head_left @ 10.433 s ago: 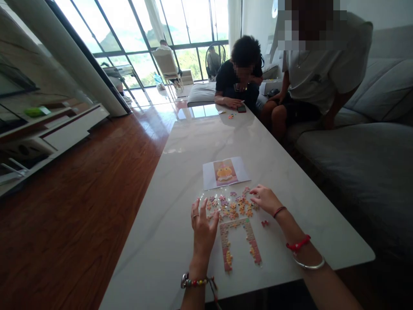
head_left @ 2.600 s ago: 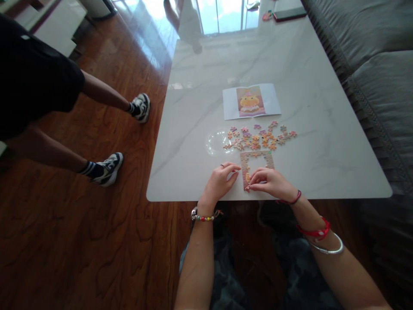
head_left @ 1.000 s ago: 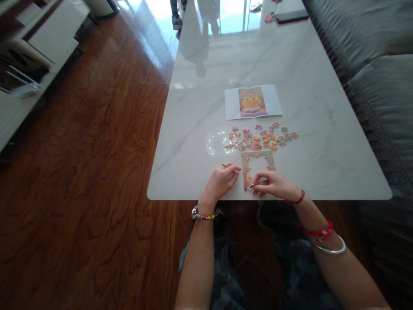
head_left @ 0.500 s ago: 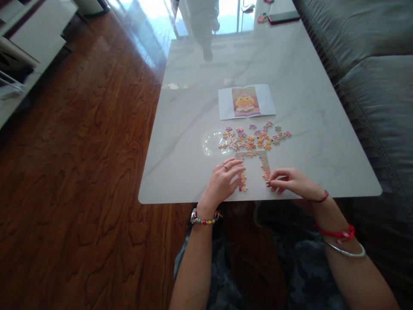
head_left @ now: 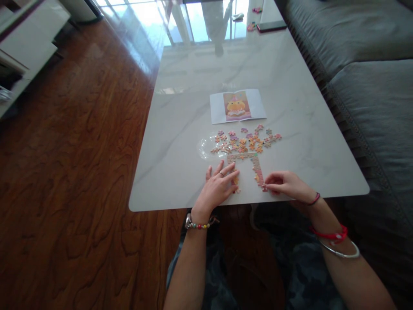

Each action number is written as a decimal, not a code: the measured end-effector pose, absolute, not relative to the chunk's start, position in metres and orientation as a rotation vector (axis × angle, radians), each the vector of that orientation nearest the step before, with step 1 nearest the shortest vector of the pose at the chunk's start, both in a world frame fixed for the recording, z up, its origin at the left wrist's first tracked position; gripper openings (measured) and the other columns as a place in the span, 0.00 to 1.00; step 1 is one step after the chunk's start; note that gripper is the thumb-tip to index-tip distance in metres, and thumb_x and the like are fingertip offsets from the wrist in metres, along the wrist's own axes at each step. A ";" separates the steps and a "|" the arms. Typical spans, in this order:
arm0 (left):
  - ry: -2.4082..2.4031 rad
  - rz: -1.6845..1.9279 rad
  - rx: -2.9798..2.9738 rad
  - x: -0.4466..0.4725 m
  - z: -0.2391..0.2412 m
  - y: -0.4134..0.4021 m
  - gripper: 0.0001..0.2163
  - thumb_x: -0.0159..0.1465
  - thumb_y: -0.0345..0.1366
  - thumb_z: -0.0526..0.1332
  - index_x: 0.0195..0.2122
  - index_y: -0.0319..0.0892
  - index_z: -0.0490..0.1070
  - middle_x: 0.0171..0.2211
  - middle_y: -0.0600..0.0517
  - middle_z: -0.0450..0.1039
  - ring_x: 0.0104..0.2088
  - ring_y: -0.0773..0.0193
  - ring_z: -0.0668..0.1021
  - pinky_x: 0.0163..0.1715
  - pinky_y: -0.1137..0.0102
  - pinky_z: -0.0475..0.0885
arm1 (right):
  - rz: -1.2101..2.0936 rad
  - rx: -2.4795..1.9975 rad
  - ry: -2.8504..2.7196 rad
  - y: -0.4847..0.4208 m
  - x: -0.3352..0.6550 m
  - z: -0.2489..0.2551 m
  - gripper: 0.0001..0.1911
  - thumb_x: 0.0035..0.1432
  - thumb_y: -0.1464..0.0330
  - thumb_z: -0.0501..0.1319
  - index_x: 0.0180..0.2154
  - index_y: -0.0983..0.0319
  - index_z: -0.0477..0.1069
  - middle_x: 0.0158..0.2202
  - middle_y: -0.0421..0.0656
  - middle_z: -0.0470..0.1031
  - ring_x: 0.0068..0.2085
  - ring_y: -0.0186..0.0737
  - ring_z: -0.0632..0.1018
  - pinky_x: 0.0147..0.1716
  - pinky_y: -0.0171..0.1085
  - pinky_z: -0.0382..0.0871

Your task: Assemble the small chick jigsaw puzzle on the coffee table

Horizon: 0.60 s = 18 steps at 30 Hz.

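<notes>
A partly joined jigsaw puzzle (head_left: 259, 168) lies near the table's front edge, with a top row and two side strips. My left hand (head_left: 217, 186) rests with fingers spread over its left strip, hiding part of it. At the lower end of the right strip, my right hand (head_left: 284, 184) pinches a small puzzle piece (head_left: 264, 187) between thumb and forefinger. Just beyond the joined part are several loose puzzle pieces (head_left: 251, 142), mostly orange, pink and purple. Behind them is a creased sheet (head_left: 238, 106) printed with a yellow cartoon figure.
The white marble-patterned table (head_left: 180, 112) reflects a window. At its far end lie a dark phone-like object (head_left: 271, 26), small colourful items (head_left: 251, 26) and a white object (head_left: 238, 17). A grey sofa (head_left: 371, 86) runs along the right, and wooden floor (head_left: 80, 142) lies left.
My right hand has moved slightly down along the right strip, with the piece now against its lower end. My left fingers have spread wider. The whole view has shifted a little.
</notes>
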State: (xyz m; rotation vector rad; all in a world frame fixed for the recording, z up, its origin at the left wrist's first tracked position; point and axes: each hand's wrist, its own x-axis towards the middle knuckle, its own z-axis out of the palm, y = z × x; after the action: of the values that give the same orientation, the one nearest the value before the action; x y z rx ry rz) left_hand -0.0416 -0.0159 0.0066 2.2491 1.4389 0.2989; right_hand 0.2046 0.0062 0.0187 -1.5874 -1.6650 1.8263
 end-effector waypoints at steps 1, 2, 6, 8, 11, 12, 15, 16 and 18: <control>1.442 0.290 2.240 -0.042 0.008 -0.015 0.21 0.59 0.39 0.55 0.54 0.54 0.57 0.59 0.53 0.54 0.61 0.55 0.49 0.56 0.47 0.42 | 1.811 -1.579 -1.676 0.007 0.203 0.018 0.10 0.45 0.64 0.61 0.30 0.63 0.69 0.29 0.42 0.76 0.25 0.33 0.73 0.25 0.32 0.67; 1.442 0.284 2.234 -0.042 0.009 -0.015 0.22 0.59 0.39 0.55 0.55 0.54 0.56 0.59 0.53 0.54 0.61 0.56 0.49 0.57 0.48 0.42 | 1.791 -1.573 -1.684 0.007 0.202 0.017 0.10 0.45 0.64 0.60 0.30 0.63 0.69 0.29 0.42 0.76 0.26 0.33 0.74 0.26 0.32 0.67; 1.505 0.296 2.236 -0.045 0.007 -0.014 0.24 0.60 0.39 0.54 0.58 0.52 0.51 0.60 0.52 0.52 0.61 0.56 0.49 0.57 0.49 0.43 | 1.692 -1.606 -1.685 0.009 0.199 0.012 0.09 0.46 0.63 0.59 0.29 0.62 0.69 0.29 0.41 0.76 0.27 0.34 0.74 0.27 0.32 0.67; 1.553 0.292 2.238 -0.047 0.004 -0.014 0.25 0.60 0.38 0.53 0.58 0.52 0.49 0.60 0.52 0.52 0.61 0.56 0.49 0.56 0.48 0.43 | 1.680 -1.627 -1.663 0.010 0.197 0.010 0.08 0.46 0.64 0.59 0.29 0.62 0.68 0.28 0.41 0.76 0.27 0.34 0.74 0.26 0.32 0.67; 1.562 0.276 2.236 -0.047 0.000 -0.013 0.24 0.60 0.38 0.53 0.58 0.52 0.49 0.59 0.52 0.52 0.61 0.55 0.49 0.56 0.46 0.43 | 1.679 -1.634 -1.630 0.011 0.194 0.009 0.08 0.45 0.65 0.59 0.29 0.62 0.68 0.28 0.41 0.76 0.27 0.35 0.75 0.25 0.32 0.67; 1.558 0.276 2.233 -0.048 -0.001 -0.013 0.24 0.60 0.38 0.53 0.58 0.52 0.49 0.59 0.52 0.52 0.61 0.55 0.49 0.56 0.46 0.43 | 1.669 -1.640 -1.627 0.012 0.193 0.009 0.08 0.45 0.65 0.60 0.28 0.62 0.68 0.28 0.41 0.76 0.27 0.35 0.75 0.25 0.32 0.67; 1.552 0.292 2.221 -0.048 0.000 -0.011 0.25 0.60 0.38 0.54 0.58 0.52 0.50 0.59 0.52 0.53 0.61 0.54 0.49 0.55 0.45 0.43 | 1.640 -1.645 -1.639 0.015 0.190 0.007 0.08 0.45 0.65 0.60 0.28 0.62 0.69 0.26 0.41 0.76 0.24 0.33 0.74 0.24 0.32 0.67; 1.548 0.299 2.217 -0.048 0.000 -0.010 0.25 0.59 0.37 0.54 0.58 0.52 0.50 0.59 0.51 0.53 0.61 0.54 0.49 0.55 0.45 0.43 | 1.635 -1.645 -1.646 0.016 0.189 0.006 0.08 0.45 0.65 0.60 0.28 0.62 0.69 0.26 0.41 0.76 0.24 0.33 0.74 0.23 0.31 0.66; 1.539 0.315 2.210 -0.049 0.001 -0.009 0.25 0.59 0.37 0.54 0.58 0.53 0.50 0.59 0.51 0.53 0.61 0.54 0.48 0.55 0.45 0.42 | 1.619 -1.645 -1.662 0.018 0.188 0.005 0.08 0.45 0.65 0.59 0.28 0.63 0.69 0.26 0.41 0.76 0.24 0.33 0.73 0.23 0.31 0.65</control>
State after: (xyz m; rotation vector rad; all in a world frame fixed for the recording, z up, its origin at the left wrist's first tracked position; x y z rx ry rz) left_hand -0.0492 -0.0092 0.0013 2.2098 1.5392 0.3149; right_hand 0.1879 0.0183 0.0051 -1.6448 -1.6618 1.6192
